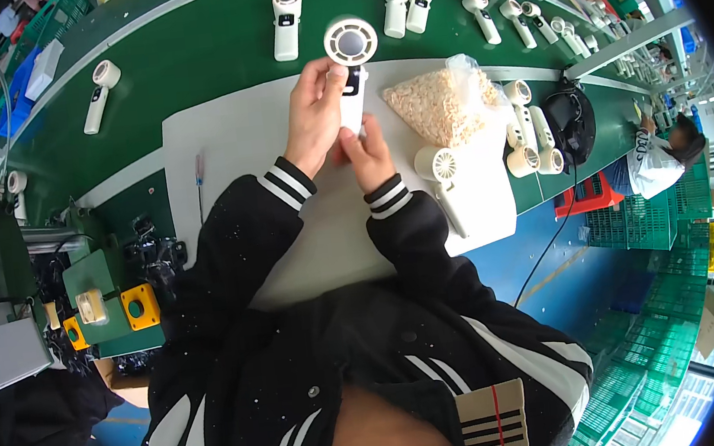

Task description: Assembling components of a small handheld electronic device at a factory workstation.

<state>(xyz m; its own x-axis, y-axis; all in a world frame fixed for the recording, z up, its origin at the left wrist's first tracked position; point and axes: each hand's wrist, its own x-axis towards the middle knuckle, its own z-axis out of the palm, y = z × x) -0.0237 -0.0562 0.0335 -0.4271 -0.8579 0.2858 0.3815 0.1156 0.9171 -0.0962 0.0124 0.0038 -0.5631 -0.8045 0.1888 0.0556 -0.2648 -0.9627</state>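
Observation:
Over the white sheet (341, 233) I hold a white handheld fan (350, 42) upright, its round head away from me. My left hand (315, 114) is closed on the fan's neck, with the thumb just below the head. Lower down, my right hand (370, 156) grips the bottom of the handle; some of its fingers are hidden. A dark display panel shows on the handle between the hands. To the right lie a clear bag of small beige pieces (431, 104) and another white fan (438, 166) on the sheet.
Several white fans stand along the green bench (208, 51), and more lie together (523, 131) beside the bag. A screwdriver (199, 180) rests on the sheet's left side. Yellow button boxes (140, 307) sit at left. A co-worker (655, 158) is at far right.

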